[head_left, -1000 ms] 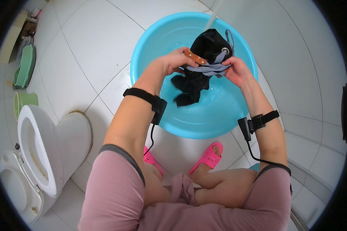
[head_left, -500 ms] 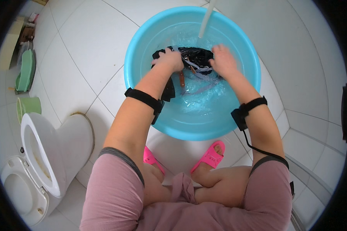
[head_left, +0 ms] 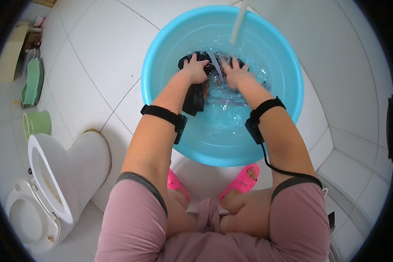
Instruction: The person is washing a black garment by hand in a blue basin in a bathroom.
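A black, wet, soft item (head_left: 193,100) with a pale lilac strap (head_left: 216,67) lies in the water of a large light-blue basin (head_left: 151,109); whether it is a bag or a garment I cannot tell. Something reddish-brown shows beside it, half under the surface. My left hand (head_left: 194,70) rests on the item's left part, its fingers spread. On the other side of the strap, my right hand (head_left: 238,75) presses down at the water with spread, slightly blurred fingers. Splashes hide much of the item there.
A white hose or pipe (head_left: 239,24) reaches over the basin's far rim. To the left stand a white toilet (head_left: 81,159), a green bucket (head_left: 38,123) and green tubs (head_left: 32,83). A tiled wall rises on the right. My feet wear pink slippers (head_left: 242,181).
My right hand has moved left and down onto the black item, which has sunk lower amid more splashing. My left hand stays on it, with its fingers more spread.
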### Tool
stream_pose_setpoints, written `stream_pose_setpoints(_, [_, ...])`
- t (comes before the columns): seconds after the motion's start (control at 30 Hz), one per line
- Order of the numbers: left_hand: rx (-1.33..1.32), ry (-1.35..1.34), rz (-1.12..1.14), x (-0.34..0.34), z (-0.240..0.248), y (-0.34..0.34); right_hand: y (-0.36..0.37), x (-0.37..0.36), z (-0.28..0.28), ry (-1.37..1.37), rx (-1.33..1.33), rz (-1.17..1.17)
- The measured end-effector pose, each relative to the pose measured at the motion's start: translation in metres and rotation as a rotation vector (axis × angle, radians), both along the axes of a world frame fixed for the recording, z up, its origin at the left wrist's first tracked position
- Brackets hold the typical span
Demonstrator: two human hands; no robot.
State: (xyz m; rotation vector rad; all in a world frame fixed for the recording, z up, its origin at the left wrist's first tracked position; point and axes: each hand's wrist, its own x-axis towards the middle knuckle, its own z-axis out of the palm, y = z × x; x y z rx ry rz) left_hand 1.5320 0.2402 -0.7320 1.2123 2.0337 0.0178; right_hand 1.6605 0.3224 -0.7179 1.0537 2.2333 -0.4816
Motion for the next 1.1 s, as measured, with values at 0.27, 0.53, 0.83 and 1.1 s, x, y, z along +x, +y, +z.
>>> stream_pose_setpoints(0.27, [0.111, -0.253, 0.280, -0.015, 0.022, -0.007, 0.034, 0.018, -0.044, 0.243, 0.006, -0.303])
stream_pose_setpoints(0.53, [-0.016, -0.118, 0.203, -0.006, 0.030, -0.012, -0.003, 0.018, 0.045, 0.685, -0.704, -0.569])
stream_pose_setpoints(0.83, [0.327, -0.755, 0.342, -0.009, 0.069, -0.014, 0.021, 0.054, 0.157, 0.929, -0.559, -0.258])
stream_pose_setpoints(1.1, [0.433, -0.569, 0.235, -0.018, 0.103, -0.011, 0.070, 0.089, 0.147, 0.626, -0.166, -0.129])
